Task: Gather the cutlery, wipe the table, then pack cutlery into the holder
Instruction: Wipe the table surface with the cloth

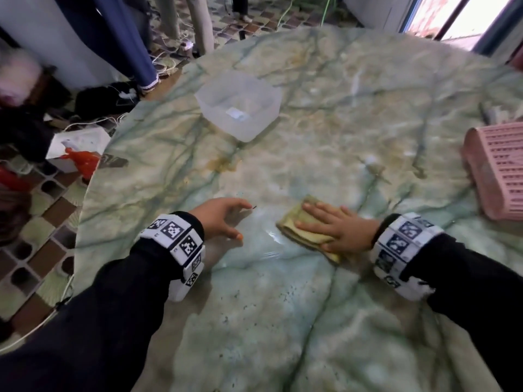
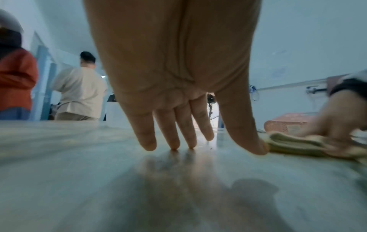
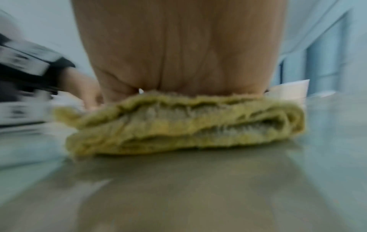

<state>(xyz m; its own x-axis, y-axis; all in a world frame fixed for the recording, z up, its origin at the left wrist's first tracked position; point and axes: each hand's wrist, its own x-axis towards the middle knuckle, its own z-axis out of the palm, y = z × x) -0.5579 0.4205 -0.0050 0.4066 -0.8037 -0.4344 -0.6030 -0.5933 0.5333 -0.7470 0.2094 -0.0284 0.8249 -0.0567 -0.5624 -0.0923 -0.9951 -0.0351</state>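
A folded yellow cloth (image 1: 304, 232) (image 2: 294, 145) (image 3: 184, 124) lies on the green marbled table (image 1: 311, 137). My right hand (image 1: 331, 226) (image 2: 333, 125) presses flat on it with straight fingers. To the left of the cloth my left hand (image 1: 223, 219) (image 2: 184, 125) touches the tabletop with spread fingertips and holds nothing. A pink slotted holder (image 1: 498, 168) (image 2: 288, 124) lies at the right edge. The clear plastic tub (image 1: 239, 104) stands further back in the middle. No cutlery shows in any view.
A brownish stain (image 1: 223, 164) marks the table in front of the tub. The table's left edge drops to a tiled floor with cables, a white box (image 1: 79, 144) and a red object (image 1: 82, 161). Two people (image 2: 79, 91) stand beyond the table.
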